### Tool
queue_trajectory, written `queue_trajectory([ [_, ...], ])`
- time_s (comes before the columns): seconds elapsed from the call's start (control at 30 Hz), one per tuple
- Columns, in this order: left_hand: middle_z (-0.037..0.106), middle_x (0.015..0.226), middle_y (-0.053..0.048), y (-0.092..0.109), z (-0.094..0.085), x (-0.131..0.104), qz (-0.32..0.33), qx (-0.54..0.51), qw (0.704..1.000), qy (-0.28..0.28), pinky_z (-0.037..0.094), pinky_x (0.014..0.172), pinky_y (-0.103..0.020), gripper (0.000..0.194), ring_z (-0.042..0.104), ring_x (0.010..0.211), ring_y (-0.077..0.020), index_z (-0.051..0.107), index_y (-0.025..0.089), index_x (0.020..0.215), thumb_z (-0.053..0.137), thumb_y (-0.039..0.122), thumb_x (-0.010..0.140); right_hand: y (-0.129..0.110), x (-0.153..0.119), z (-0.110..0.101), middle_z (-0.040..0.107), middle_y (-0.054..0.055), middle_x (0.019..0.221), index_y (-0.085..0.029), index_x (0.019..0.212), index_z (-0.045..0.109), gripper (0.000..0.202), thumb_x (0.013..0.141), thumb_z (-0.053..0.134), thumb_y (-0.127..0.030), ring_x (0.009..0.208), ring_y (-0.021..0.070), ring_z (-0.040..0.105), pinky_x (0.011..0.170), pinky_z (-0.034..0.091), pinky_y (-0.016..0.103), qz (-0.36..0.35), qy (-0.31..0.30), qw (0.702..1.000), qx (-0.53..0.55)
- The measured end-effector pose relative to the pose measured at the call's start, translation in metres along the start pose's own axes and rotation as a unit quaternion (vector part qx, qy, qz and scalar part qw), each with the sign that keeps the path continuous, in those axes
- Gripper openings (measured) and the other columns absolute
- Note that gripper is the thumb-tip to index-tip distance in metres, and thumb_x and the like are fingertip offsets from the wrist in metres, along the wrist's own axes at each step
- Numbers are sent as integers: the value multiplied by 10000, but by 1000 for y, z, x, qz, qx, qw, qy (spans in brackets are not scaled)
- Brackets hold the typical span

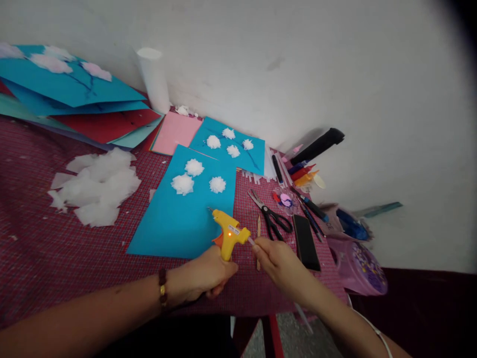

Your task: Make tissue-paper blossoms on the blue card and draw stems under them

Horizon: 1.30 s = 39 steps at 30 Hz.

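Note:
My left hand (212, 272) is wrapped round the handle of a yellow glue gun (228, 229), whose small light glows orange. Its nozzle points up and left over a blue sheet of paper (167, 219) that bears three white paper flowers (194, 167). At the back end of the gun, my right hand (278, 261) pinches a translucent glue stick (251, 241) that enters the gun. A long translucent stick (303, 318) also shows below my right forearm. Just beside the right fingers lies a wooden stick (258, 226).
White tissue pieces (97, 184) are heaped at left. Behind lie another blue sheet with flowers (257, 159), pink paper (177, 132) and a white roll (153, 79). Scissors (274, 219), a black phone (306, 243) and a pink container (354, 271) are at right, near the wall (391, 124).

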<state>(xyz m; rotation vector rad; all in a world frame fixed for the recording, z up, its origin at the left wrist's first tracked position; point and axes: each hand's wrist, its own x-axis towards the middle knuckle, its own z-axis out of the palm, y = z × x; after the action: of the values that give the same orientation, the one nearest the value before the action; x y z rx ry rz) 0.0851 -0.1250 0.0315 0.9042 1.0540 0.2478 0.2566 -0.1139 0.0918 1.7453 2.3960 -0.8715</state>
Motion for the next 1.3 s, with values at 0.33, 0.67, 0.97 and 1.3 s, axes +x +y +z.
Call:
queue_trajectory([
  [0.33,360,302,73,-6,1,2,15,52,999,3,196,314,-193,257,292,273,-70,394,216,545,490,294,771,-2,-1,-4,476,-20,612,-195,686,423,320,975,320,-290,546,113,445,545,294,237,-9,-1,1000,10],
  [0.67,368,327,109,-13,3,6,29,60,998,13,217,297,-183,110,301,286,-88,441,195,811,498,283,778,1,1,-2,520,-10,613,-189,706,455,314,973,323,-288,561,119,493,552,298,237,-6,-6,1000,23],
  [0.97,343,313,130,-8,5,1,17,47,999,14,194,286,-163,129,285,268,-78,421,194,852,523,228,781,-2,4,-1,524,-10,626,-180,746,489,275,964,338,-252,561,117,492,551,305,238,-12,-5,999,37],
  [1.3,378,321,79,-3,-2,0,61,-20,998,-3,210,335,-192,256,299,286,-57,409,200,536,504,285,758,2,11,-14,514,-24,576,-164,853,556,380,974,319,-436,496,105,474,499,362,223,-4,-59,972,226],
])
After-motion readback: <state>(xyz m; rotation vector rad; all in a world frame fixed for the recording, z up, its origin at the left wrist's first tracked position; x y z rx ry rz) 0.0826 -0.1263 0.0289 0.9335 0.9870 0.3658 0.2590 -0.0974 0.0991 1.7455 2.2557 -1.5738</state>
